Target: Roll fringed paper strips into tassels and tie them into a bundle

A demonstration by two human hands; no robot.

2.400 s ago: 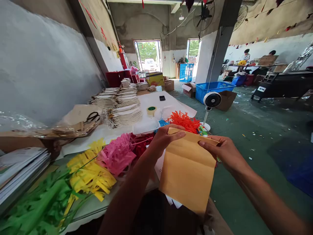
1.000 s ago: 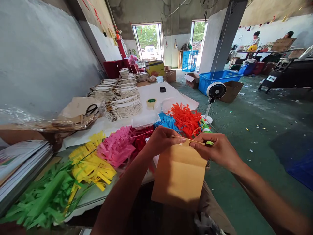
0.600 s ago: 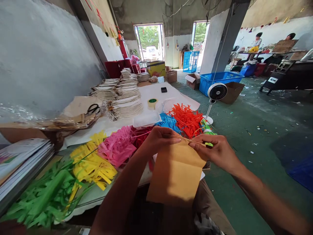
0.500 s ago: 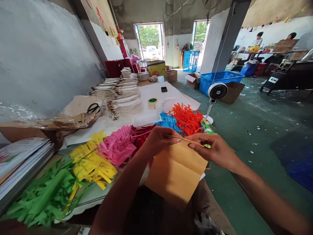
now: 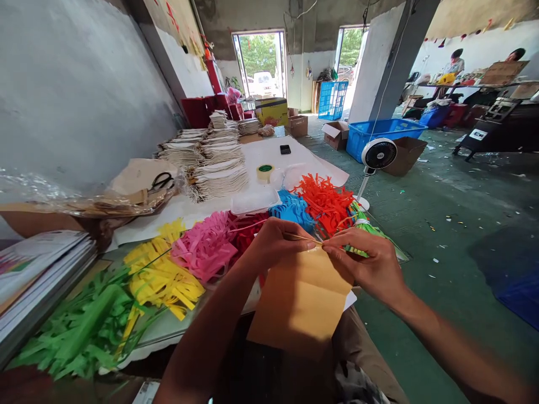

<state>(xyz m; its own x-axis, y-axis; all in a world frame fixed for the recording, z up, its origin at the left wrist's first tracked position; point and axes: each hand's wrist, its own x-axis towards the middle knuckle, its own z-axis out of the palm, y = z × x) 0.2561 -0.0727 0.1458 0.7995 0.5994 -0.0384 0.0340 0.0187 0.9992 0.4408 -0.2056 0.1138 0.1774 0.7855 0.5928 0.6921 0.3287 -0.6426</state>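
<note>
My left hand (image 5: 280,244) is closed on the top edge of a piece of brown paper (image 5: 301,297), with the thumb on the near side. The paper hangs below my hands over my lap and has a crosswise crease. Close to the left thumb, my right hand (image 5: 373,258) pinches the same top edge between thumb and fingers. A thin cord-like strip runs along that edge, partly hidden by the fingers. Just beyond my hands lie bundles of red paper strips (image 5: 326,202) and blue paper strips (image 5: 292,209).
Pink strips (image 5: 206,247), yellow strips (image 5: 164,280) and green strips (image 5: 80,320) lie on the left. Further back are paper stacks (image 5: 221,174), a tape roll (image 5: 265,173), a phone (image 5: 285,149) and scissors (image 5: 162,180). A white fan (image 5: 379,154) stands at right.
My right thumb and fingertips have moved left along the paper's top edge, closer to my left thumb. The paper's lower end has swung slightly left. The view has shifted a little.
</note>
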